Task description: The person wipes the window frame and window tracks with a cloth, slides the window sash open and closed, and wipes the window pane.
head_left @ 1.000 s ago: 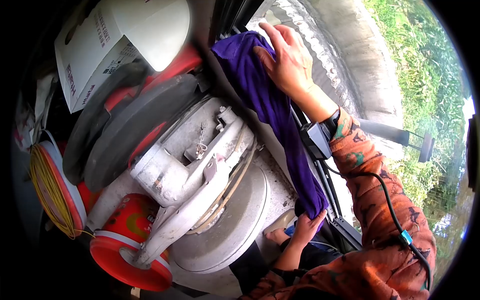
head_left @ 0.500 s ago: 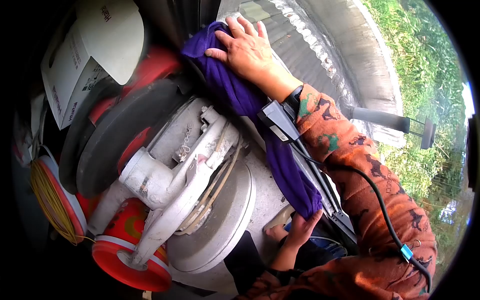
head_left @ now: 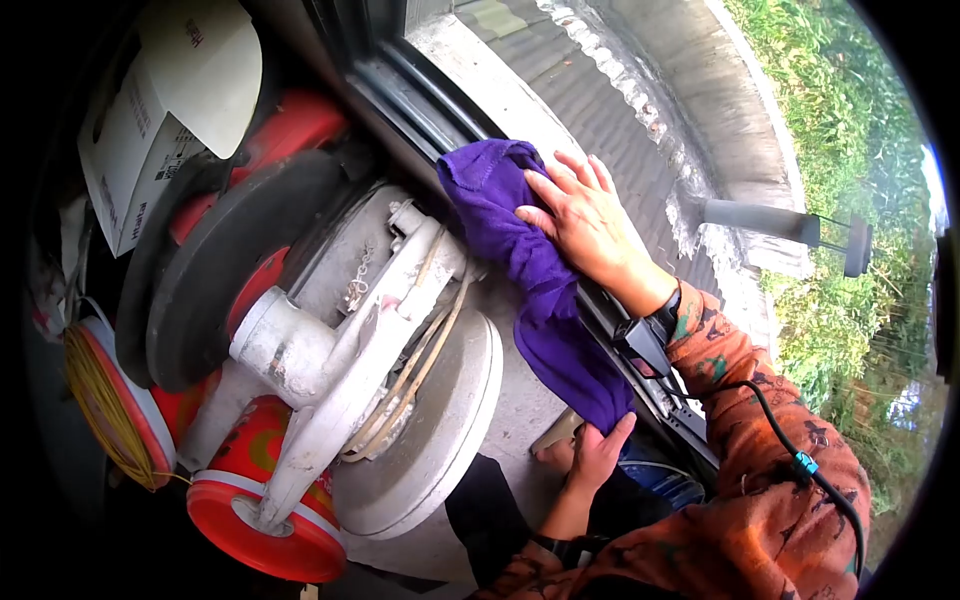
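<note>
A purple cloth (head_left: 550, 300) stretches along the dark window frame. My right hand (head_left: 600, 230) lies on its upper part, palm down, with the fingers extended and slightly apart. At the cloth's lower end, my left hand (head_left: 597, 455) is closed on the fabric, its thumb towards the right. Bunched folds show in the cloth between the two hands. A black device sits on my right wrist, and a cable runs from it along the orange patterned sleeve.
A white metal fan-like machine (head_left: 350, 390) with a round disc (head_left: 440, 450) stands left of the cloth. Around it are a red bucket (head_left: 265, 525), dark discs (head_left: 225, 270), a yellow wire reel (head_left: 105, 405) and a white carton (head_left: 130, 160). Plants (head_left: 850, 330) show outside.
Over the last half second my right hand has slid down and right along the frame with the cloth's upper end, closer to my left hand. The cloth is now more bunched.
</note>
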Demonstrator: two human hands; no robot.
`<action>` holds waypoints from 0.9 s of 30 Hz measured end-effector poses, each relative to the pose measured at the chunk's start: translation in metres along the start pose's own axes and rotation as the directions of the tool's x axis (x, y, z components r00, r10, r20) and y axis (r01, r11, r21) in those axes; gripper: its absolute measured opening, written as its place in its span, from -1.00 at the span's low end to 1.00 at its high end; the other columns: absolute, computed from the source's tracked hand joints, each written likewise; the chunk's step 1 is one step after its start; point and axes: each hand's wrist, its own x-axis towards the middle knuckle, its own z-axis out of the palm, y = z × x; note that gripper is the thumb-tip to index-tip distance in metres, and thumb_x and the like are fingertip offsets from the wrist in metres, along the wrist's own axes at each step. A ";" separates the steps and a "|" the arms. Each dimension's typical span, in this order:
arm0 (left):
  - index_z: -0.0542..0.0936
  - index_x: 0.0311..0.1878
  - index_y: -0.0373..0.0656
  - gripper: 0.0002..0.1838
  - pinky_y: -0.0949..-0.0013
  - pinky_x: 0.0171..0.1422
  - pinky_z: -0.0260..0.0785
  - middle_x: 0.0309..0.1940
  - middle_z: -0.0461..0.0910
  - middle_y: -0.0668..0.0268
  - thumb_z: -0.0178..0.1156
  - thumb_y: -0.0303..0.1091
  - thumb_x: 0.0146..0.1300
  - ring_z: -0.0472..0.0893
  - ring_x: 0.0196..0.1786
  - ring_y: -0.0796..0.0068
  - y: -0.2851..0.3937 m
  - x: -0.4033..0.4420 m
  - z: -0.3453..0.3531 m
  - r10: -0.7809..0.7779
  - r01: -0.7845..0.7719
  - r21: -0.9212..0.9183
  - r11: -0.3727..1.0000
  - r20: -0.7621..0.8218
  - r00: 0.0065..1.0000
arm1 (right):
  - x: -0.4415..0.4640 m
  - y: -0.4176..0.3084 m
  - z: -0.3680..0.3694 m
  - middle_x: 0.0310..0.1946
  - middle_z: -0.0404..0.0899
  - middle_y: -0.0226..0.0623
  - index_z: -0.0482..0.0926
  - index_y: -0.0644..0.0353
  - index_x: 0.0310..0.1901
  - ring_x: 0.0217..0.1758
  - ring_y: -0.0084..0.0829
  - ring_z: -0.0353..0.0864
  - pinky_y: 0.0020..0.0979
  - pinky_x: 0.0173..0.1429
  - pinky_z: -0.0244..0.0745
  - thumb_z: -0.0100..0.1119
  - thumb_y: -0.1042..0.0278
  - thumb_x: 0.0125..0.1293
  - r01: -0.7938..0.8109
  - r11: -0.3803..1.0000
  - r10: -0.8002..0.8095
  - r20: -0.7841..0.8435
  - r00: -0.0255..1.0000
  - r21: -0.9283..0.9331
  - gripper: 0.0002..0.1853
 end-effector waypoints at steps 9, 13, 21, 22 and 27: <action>0.50 -0.05 -0.34 -0.74 0.43 0.04 0.33 -0.18 0.54 0.31 0.19 -0.39 0.26 0.47 -0.13 0.52 0.001 -0.008 -0.005 -0.087 0.084 0.131 0.988 0.020 0.996 | -0.107 0.016 -0.017 0.08 0.47 -0.34 0.48 -0.02 0.09 0.30 -0.24 0.25 -0.05 0.39 0.03 0.03 -0.10 0.26 -0.106 0.992 0.119 0.218 0.969 -0.070 -0.53; 0.51 -0.05 -0.34 -0.73 0.43 0.04 0.34 -0.18 0.55 0.29 0.20 -0.38 0.25 0.49 -0.12 0.50 -0.010 -0.013 -0.005 -0.127 0.122 0.141 0.982 0.029 0.992 | -0.157 0.022 -0.024 0.04 0.47 -0.34 0.51 -0.04 0.05 0.26 -0.24 0.29 -0.09 0.35 0.10 0.09 -0.04 0.22 -0.144 0.985 0.163 0.242 0.956 -0.092 -0.58; 0.51 -0.01 -0.33 -0.66 0.40 0.05 0.36 -0.14 0.58 0.22 0.24 -0.34 0.21 0.53 -0.09 0.45 -0.002 -0.016 0.002 -0.147 0.143 0.191 0.971 0.008 0.989 | -0.095 0.014 -0.039 -0.25 0.56 -0.43 0.65 0.06 -0.37 -0.03 -0.25 0.48 -0.23 0.05 0.32 0.36 0.37 -0.04 -0.100 0.973 0.162 -0.308 0.938 0.208 -0.86; 0.51 -0.01 -0.33 -0.66 0.40 0.05 0.36 -0.14 0.58 0.22 0.24 -0.34 0.21 0.53 -0.09 0.45 -0.003 -0.016 0.003 -0.142 0.138 0.192 0.972 0.008 0.990 | -0.068 0.008 -0.039 -0.26 0.57 -0.43 0.65 0.07 -0.38 -0.04 -0.25 0.48 -0.25 0.03 0.33 0.36 0.37 -0.03 -0.067 0.956 0.176 -0.376 0.910 0.284 -0.87; 0.43 0.11 -0.34 -0.59 0.45 0.11 0.32 -0.04 0.53 0.25 0.21 -0.36 0.24 0.50 -0.01 0.50 -0.001 -0.009 0.005 -0.111 0.111 0.062 0.992 -0.001 0.994 | 0.083 -0.014 -0.053 -0.23 0.55 -0.54 0.68 -0.05 -0.33 -0.07 -0.34 0.42 -0.32 -0.03 0.30 0.35 0.24 0.01 0.134 0.980 0.030 -0.782 0.623 0.144 -0.86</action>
